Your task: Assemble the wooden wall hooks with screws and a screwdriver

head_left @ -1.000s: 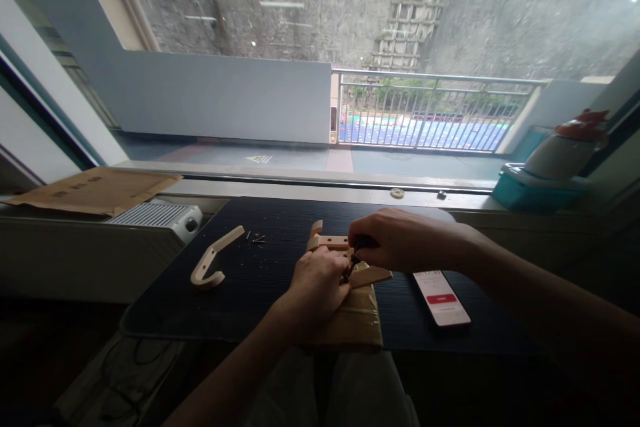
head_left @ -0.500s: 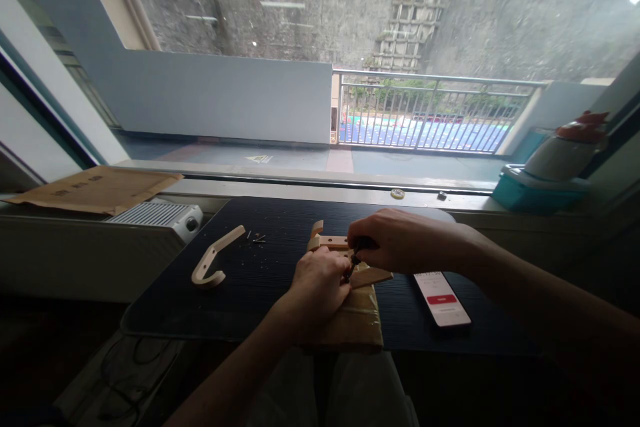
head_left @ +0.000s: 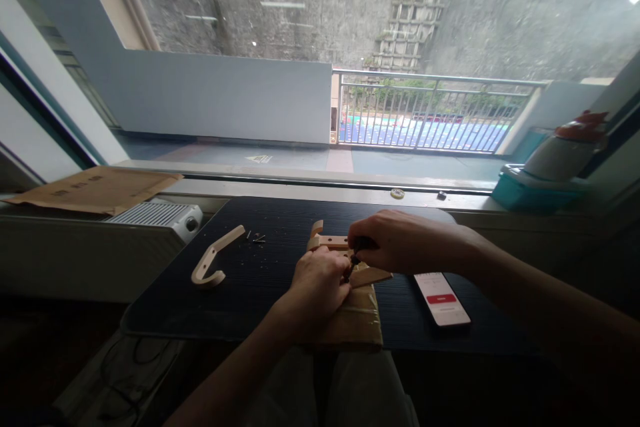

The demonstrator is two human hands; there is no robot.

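Observation:
My right hand (head_left: 387, 238) is wrapped round the dark handle of a screwdriver (head_left: 355, 259), its shaft slanting down to the wood. Pressed low beside that shaft, my left hand (head_left: 320, 283) has its fingers closed on a pale wooden hook piece (head_left: 333, 241) with dark holes; the fingers hide much of it and the tool's tip. Under them lies a tape-wrapped wooden block (head_left: 357, 323) at the table's near edge. A second curved wooden hook (head_left: 213, 257) rests to the left, with several small screws (head_left: 259, 239) close to its upper end.
The black table (head_left: 170, 307) stands against the window sill. A lit phone (head_left: 441, 300) lies right of the block. On the sill are a tape roll (head_left: 397, 193) and a teal box (head_left: 540, 188). A brown envelope (head_left: 100, 190) lies over the radiator (head_left: 157, 213) at left.
Almost nothing differs. Both hands keep their places and grip, with at most a very slight shift of the right hand on the screwdriver.

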